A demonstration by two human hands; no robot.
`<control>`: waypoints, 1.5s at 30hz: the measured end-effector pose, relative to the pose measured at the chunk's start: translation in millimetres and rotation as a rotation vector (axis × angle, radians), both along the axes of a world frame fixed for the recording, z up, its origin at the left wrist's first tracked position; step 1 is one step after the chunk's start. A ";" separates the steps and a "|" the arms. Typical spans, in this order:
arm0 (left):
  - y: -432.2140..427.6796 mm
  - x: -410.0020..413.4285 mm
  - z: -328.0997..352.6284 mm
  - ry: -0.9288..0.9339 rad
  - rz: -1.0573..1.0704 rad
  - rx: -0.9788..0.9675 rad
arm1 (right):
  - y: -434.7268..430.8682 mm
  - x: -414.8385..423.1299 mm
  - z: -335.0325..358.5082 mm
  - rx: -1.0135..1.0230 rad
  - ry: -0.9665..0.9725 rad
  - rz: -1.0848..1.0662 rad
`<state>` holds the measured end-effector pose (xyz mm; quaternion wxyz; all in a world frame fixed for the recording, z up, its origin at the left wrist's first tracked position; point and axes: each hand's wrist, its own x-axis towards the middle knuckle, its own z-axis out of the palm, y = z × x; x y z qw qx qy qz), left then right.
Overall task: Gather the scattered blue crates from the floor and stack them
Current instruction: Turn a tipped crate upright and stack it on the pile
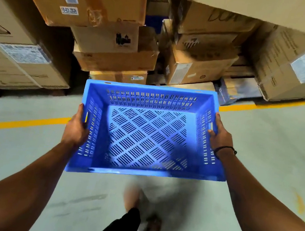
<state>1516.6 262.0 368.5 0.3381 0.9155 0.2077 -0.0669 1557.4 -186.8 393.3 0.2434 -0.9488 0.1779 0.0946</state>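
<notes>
An empty blue crate [147, 134] with slotted walls and a perforated bottom is held in the air in front of me, open side up, above the floor. My left hand [76, 126] grips its left short wall at the handle slot. My right hand [220, 136], with a dark band at the wrist, grips the right short wall. No other blue crate shows clearly; a bit of blue [153, 21] peeks between the cartons far back.
Tall stacks of cardboard cartons [114, 60] fill the area ahead, left and right. A yellow line [18, 123] runs across the grey-green floor [269, 150] under the crate. My blurred legs and feet [145, 223] are below.
</notes>
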 end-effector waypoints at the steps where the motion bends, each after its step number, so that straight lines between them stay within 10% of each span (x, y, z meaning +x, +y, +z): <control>1: -0.3 2.1 -9.6 0.009 0.014 -0.003 | -1.1 7.0 -8.7 -0.005 -0.003 0.014; 17: -19.3 -2.1 -97.7 0.095 0.029 0.159 | -23.2 66.0 -120.2 -0.008 0.056 0.275; 21: -26.6 3.2 -99.0 0.080 -0.105 0.517 | -25.8 77.7 -124.2 -0.458 -0.032 0.465; 27: -30.5 -3.9 -111.6 0.090 -0.253 0.661 | -26.9 76.5 -133.2 -0.507 -0.054 0.749; 45: -34.2 2.3 -108.7 -0.011 -0.162 0.463 | -24.1 116.1 -139.8 -0.442 -0.107 0.748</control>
